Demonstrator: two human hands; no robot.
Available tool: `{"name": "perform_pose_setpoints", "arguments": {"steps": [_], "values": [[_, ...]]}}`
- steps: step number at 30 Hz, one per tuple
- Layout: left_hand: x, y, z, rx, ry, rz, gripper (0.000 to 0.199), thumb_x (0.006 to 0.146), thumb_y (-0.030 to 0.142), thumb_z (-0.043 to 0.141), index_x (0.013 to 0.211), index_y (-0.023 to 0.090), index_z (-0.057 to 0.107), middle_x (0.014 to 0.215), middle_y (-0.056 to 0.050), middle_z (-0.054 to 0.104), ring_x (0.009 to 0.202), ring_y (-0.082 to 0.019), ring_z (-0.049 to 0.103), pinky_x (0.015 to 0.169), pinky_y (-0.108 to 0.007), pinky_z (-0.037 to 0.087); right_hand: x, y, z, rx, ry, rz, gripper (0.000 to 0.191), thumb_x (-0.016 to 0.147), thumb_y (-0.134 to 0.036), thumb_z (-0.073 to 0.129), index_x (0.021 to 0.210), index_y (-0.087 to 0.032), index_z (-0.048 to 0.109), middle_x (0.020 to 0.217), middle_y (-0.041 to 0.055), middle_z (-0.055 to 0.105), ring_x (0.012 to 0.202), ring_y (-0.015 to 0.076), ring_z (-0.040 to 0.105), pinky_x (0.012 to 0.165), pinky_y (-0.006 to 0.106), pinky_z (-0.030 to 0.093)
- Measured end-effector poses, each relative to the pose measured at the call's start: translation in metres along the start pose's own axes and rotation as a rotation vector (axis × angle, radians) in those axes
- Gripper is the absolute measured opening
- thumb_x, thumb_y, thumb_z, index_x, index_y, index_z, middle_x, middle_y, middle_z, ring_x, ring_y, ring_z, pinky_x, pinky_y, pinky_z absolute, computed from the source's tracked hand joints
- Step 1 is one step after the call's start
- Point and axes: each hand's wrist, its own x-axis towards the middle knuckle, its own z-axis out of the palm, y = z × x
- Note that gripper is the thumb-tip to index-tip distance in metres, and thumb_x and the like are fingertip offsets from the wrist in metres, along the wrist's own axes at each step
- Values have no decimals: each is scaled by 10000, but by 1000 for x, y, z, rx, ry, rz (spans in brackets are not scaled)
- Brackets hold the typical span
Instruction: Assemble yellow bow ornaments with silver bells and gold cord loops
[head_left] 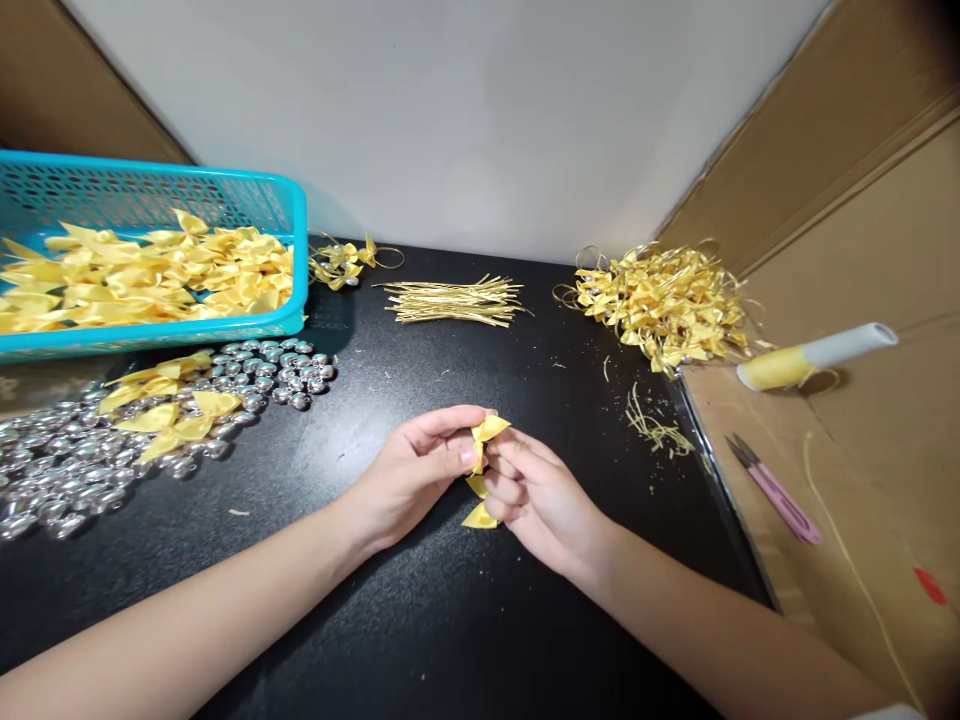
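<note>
While the left hand (416,460) pinches the bow (491,429) between thumb and forefinger, the right hand (547,495) meets it from the other side, its curled fingers seeming to grip more ribbon (480,518) just below; whether that is one piece with the bow is hidden. What matters most, I judge, is that the bow lies between the hands, at the fingertips of both, neither clearly nearer. Its flared end points right and slightly away from the person; its narrow part runs down toward the person, partly covered by the left thumb. Beyond, straight ahead on the desk (360,640), the wires (454,302) lie with their long axis side to side. Leftward are beads (97,470) and a basket (150,336); off to the right, snips (784,505) point away and leftward
</note>
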Motion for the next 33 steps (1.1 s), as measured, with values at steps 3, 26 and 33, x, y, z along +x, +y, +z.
{"name": "perform_pose_setpoints", "arguments": {"steps": [3,26,33], "values": [[0,0,0,-1,-15,-2,256,669,129,845,899,228,791,899,6,794,802,-95,722,781,-157,549,0,0,0,2,2,0,385,702,-331,805,681,-185,449,490,-140,274,422,16,133,409,189,109],[0,0,0,2,-11,-11,259,655,144,859,890,232,792,864,3,794,772,-86,722,762,-144,561,0,1,-1,-14,26,-7,336,728,-314,783,715,-172,478,488,-142,307,414,8,142,412,190,115],[0,0,1,12,-12,-18,263,655,157,863,893,243,792,862,13,794,773,-79,720,762,-137,557,1,0,0,-13,14,0,353,719,-309,784,694,-179,457,488,-139,290,423,14,135,414,194,110]]}}
